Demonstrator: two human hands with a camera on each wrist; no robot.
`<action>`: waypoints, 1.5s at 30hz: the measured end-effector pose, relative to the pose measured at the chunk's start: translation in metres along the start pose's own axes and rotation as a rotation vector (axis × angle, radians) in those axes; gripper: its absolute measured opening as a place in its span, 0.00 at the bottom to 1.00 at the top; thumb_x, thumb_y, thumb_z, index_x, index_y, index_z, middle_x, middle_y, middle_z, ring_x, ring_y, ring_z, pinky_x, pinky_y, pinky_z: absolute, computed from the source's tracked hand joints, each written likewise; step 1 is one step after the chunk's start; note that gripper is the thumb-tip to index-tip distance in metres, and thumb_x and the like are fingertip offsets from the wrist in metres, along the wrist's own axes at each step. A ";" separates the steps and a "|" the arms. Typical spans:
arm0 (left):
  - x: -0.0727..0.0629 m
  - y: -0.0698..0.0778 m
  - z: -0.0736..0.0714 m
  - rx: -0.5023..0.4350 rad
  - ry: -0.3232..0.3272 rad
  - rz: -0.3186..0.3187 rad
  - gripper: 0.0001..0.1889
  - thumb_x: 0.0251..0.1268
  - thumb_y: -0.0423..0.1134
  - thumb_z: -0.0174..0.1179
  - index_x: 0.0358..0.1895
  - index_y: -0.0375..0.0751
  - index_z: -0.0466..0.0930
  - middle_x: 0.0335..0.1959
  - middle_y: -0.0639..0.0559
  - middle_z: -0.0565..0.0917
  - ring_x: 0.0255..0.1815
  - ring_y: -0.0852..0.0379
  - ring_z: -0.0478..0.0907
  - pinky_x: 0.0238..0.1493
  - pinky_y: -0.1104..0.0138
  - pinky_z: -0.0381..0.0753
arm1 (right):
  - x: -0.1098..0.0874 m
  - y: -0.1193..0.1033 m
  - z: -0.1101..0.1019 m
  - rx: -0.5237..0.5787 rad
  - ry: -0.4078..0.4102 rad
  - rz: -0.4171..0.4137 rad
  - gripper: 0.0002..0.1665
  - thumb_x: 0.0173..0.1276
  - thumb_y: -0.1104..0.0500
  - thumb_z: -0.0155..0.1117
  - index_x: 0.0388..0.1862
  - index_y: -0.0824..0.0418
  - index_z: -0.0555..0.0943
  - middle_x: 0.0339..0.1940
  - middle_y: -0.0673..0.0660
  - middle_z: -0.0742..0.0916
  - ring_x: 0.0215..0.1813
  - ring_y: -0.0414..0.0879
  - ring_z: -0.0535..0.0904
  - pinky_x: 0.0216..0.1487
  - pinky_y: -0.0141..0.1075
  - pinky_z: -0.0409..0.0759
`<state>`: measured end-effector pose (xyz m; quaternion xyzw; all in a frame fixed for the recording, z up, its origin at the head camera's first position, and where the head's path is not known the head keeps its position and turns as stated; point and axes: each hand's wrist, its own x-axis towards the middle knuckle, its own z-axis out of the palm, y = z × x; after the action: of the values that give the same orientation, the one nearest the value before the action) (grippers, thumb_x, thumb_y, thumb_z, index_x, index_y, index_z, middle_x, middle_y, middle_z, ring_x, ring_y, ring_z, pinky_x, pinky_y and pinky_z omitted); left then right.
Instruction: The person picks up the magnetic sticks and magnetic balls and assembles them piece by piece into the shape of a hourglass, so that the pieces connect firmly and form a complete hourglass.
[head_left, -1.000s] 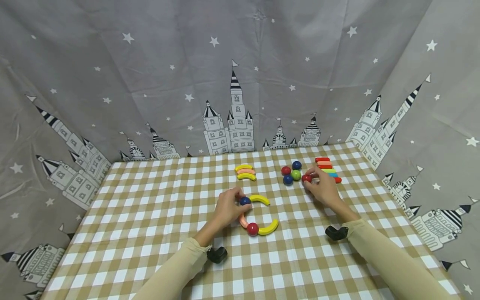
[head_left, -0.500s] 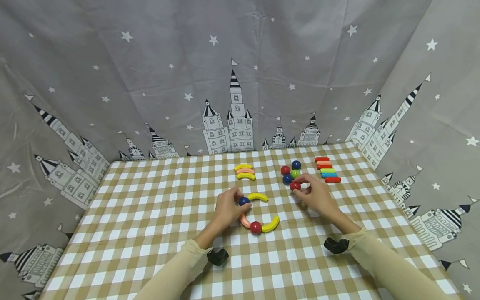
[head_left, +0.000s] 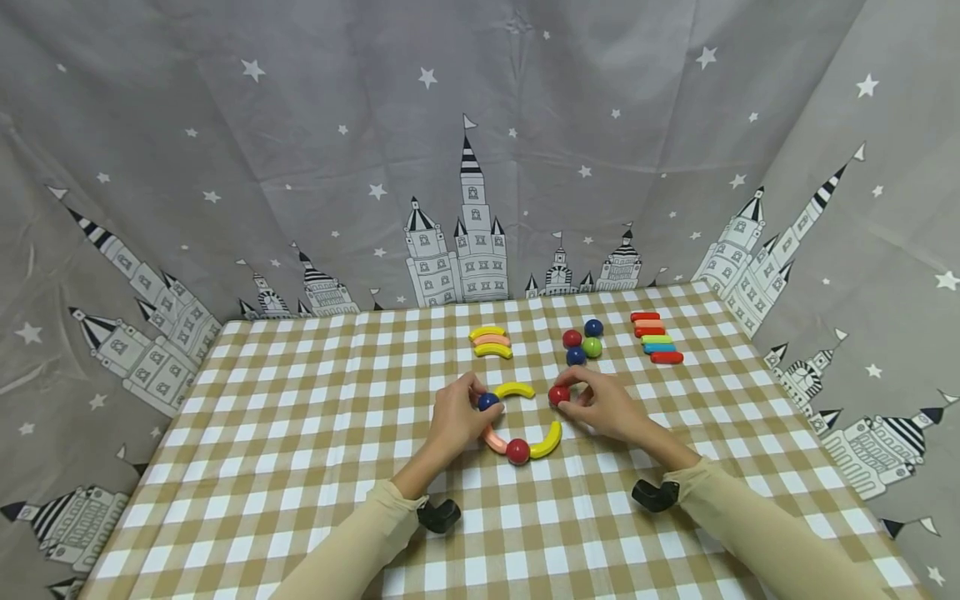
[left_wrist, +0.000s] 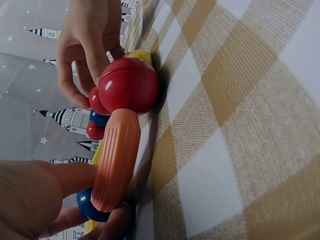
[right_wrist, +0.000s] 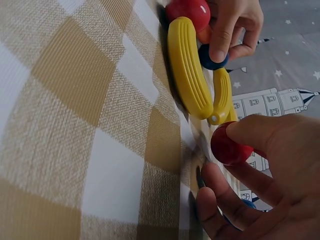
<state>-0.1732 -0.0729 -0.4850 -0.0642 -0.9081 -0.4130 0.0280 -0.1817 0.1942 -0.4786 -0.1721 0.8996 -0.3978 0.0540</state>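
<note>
My left hand pinches a blue ball between thumb and fingers. From that ball a curved yellow piece reaches right at the back, and a curved orange piece runs forward to a red ball. A second curved yellow piece joins that red ball and bends up to the right, so the chain forms an open ring. At the ring's gap on the right, my right hand pinches another red ball between thumb and finger, apart from both yellow ends.
Several loose balls, one of them green, sit behind my right hand. Farther right lies a column of straight sticks, including a blue one. Curved pieces, one of them orange, are stacked at the back middle. A checked cloth covers the table.
My right hand has carried its red ball from beside the ball cluster leftward and nearer, to the ring's gap. The ring's front red ball and yellow piece have swung right and slightly back.
</note>
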 end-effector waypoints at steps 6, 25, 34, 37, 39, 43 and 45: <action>0.000 0.002 0.000 -0.007 0.001 0.015 0.15 0.55 0.38 0.78 0.36 0.39 0.78 0.30 0.49 0.80 0.31 0.54 0.73 0.34 0.64 0.73 | 0.004 -0.002 0.002 -0.005 -0.029 -0.025 0.18 0.66 0.61 0.74 0.54 0.54 0.82 0.52 0.53 0.87 0.39 0.44 0.80 0.42 0.37 0.80; 0.019 0.010 -0.005 0.124 -0.111 0.112 0.25 0.56 0.42 0.78 0.55 0.38 0.79 0.34 0.46 0.82 0.33 0.53 0.75 0.35 0.61 0.74 | 0.010 0.003 0.001 0.016 -0.073 -0.007 0.16 0.68 0.60 0.73 0.54 0.52 0.83 0.53 0.52 0.87 0.41 0.45 0.81 0.46 0.39 0.81; 0.039 0.011 0.003 0.115 -0.238 0.356 0.20 0.58 0.35 0.75 0.52 0.34 0.83 0.44 0.40 0.85 0.45 0.44 0.80 0.50 0.52 0.76 | 0.013 0.006 0.003 0.024 -0.080 -0.009 0.16 0.68 0.61 0.73 0.53 0.51 0.84 0.52 0.51 0.88 0.40 0.44 0.80 0.44 0.37 0.80; 0.043 0.011 0.007 0.105 -0.253 0.403 0.17 0.58 0.32 0.74 0.50 0.33 0.85 0.43 0.40 0.86 0.44 0.44 0.82 0.50 0.52 0.77 | 0.012 0.006 0.004 0.037 -0.084 -0.014 0.16 0.68 0.61 0.73 0.54 0.51 0.84 0.52 0.52 0.88 0.40 0.45 0.80 0.44 0.38 0.80; 0.045 0.010 0.009 0.106 -0.254 0.415 0.15 0.58 0.31 0.74 0.48 0.33 0.86 0.42 0.41 0.87 0.44 0.44 0.82 0.49 0.53 0.78 | 0.012 0.006 0.005 0.042 -0.085 -0.020 0.16 0.68 0.61 0.73 0.54 0.52 0.84 0.52 0.52 0.88 0.40 0.45 0.80 0.44 0.39 0.80; 0.047 0.009 0.011 0.115 -0.254 0.413 0.13 0.58 0.29 0.73 0.47 0.34 0.87 0.41 0.43 0.87 0.44 0.46 0.83 0.47 0.55 0.79 | 0.013 0.006 0.006 0.042 -0.082 -0.024 0.16 0.68 0.60 0.73 0.54 0.52 0.84 0.52 0.52 0.88 0.39 0.45 0.80 0.44 0.38 0.80; 0.049 0.010 0.012 0.120 -0.255 0.403 0.12 0.58 0.29 0.73 0.47 0.35 0.87 0.41 0.43 0.87 0.44 0.47 0.83 0.47 0.56 0.80 | 0.013 0.006 0.006 0.034 -0.079 -0.019 0.17 0.68 0.60 0.73 0.54 0.52 0.84 0.52 0.52 0.88 0.40 0.45 0.80 0.44 0.37 0.80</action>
<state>-0.2199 -0.0529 -0.4806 -0.2940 -0.8959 -0.3329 -0.0013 -0.1942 0.1893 -0.4870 -0.1951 0.8882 -0.4064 0.0886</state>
